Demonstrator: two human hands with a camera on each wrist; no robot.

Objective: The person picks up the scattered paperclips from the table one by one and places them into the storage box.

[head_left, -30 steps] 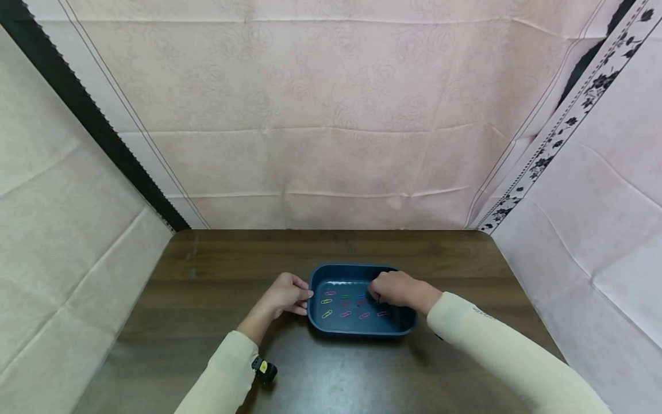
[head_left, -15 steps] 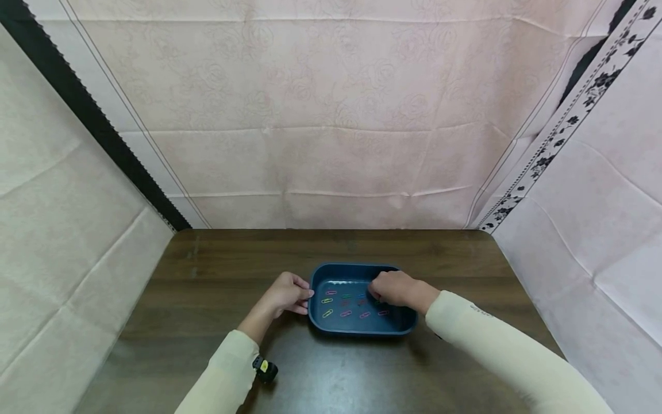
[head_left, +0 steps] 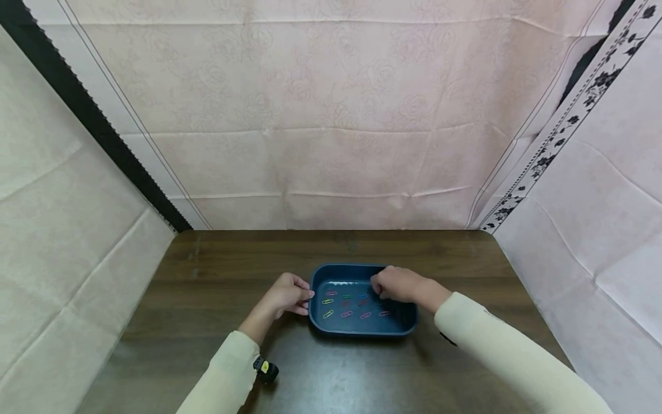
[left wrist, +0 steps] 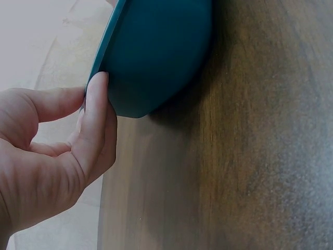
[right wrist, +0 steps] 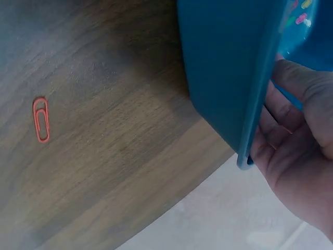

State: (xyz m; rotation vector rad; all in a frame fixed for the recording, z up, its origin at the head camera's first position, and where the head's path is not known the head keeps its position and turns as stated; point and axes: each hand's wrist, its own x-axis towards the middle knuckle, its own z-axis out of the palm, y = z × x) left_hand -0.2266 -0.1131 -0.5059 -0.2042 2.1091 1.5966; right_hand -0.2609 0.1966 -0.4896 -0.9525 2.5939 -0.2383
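A dark blue tray (head_left: 362, 329) rests on the table with several coloured paper clips spread over its floor, among them a yellow paper clip (head_left: 328, 314) and a pink paper clip (head_left: 347, 314). My left hand (head_left: 291, 296) pinches the tray's left rim between thumb and fingers; the left wrist view shows this grip closely. Inside the tray's right part is my right hand (head_left: 402, 284), its fingers bent down toward the floor. The rim and the hand itself hide its fingertips, so whatever they hold is unseen. A red-orange paper clip (right wrist: 41, 120) lies on the table outside the tray.
The brown wooden table (head_left: 233, 259) spreads around the tray, its rounded far edge meeting a pale cloth backdrop (head_left: 331, 144). A black wrist device (head_left: 266, 369) sits at the left cuff.
My right hand has shifted slightly up and to the right inside the tray, uncovering a little more of the floor. The left hand keeps its hold on the rim.
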